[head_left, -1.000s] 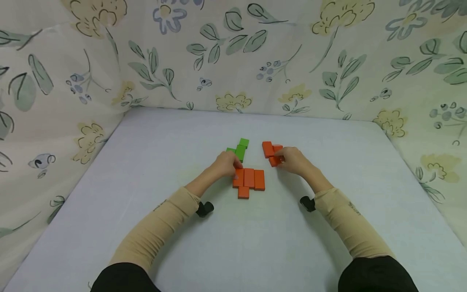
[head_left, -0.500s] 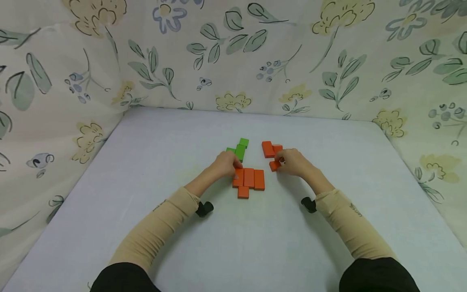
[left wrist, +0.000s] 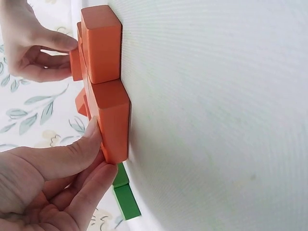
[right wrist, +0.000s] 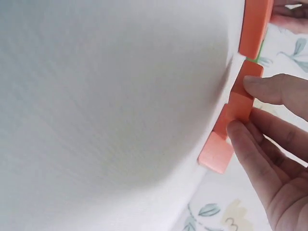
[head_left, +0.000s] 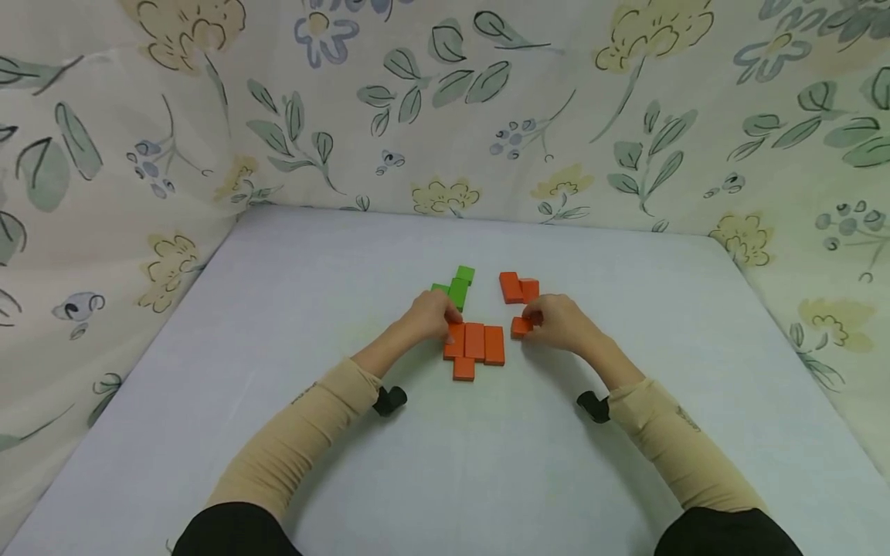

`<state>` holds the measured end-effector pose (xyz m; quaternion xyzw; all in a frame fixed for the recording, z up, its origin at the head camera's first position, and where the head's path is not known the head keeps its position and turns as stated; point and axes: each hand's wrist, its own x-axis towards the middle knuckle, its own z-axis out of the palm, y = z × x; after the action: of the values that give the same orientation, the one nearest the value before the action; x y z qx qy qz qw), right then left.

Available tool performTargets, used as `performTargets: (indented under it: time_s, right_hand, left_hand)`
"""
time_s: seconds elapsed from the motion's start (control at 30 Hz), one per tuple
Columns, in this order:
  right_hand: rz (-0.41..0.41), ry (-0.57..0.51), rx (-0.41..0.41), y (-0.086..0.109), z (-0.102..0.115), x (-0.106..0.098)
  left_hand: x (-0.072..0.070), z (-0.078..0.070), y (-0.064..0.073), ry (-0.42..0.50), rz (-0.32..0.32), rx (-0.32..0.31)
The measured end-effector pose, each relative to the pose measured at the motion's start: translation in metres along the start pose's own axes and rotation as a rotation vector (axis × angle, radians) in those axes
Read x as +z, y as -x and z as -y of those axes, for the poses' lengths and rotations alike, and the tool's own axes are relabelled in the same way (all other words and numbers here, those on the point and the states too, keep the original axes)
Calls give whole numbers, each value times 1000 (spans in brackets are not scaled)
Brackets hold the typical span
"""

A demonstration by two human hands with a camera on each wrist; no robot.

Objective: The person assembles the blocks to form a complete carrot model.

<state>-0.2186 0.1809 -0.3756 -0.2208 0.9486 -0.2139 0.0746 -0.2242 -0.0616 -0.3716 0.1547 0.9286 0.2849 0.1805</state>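
Note:
In the head view, three orange blocks [head_left: 474, 342] stand side by side with a smaller orange block [head_left: 463, 369] against their near side. My left hand [head_left: 426, 315] is at the leftmost block, thumb and fingers curled at its end; the left wrist view shows the thumb on one face of this orange block [left wrist: 114, 127] and a fingertip at its corner. To the right of the group, my right hand [head_left: 559, 322] pinches a small orange block [head_left: 519, 328]. Thumb and finger lie on opposite sides of that small block [right wrist: 240, 102] in the right wrist view.
Two more orange blocks [head_left: 511, 288] lie together just beyond my right hand. Several green blocks [head_left: 458, 293] sit behind the left hand, partly hidden by it. A white tabletop [head_left: 487, 463] spreads around, with a floral cloth [head_left: 445, 154] hanging along its back and sides.
My right hand has drawn the small orange block away from the two orange blocks, toward me and slightly left. The left hand stays at its block.

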Motion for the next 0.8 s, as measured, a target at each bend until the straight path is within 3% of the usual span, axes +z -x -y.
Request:
performTargets:
  time_s: [0.27,0.53,0.8]
  right_hand:
    - [-55,-45,-112,20,21,3]
    - [-18,-72,-185,33,39,10]
    - [34,-49,-213,38,45,21]
  left_hand:
    - [0,1,-2,2,1,-12]
    - [-1,0,-1,7,-5,-14]
    - [0,0,-1,8,-4,-5]
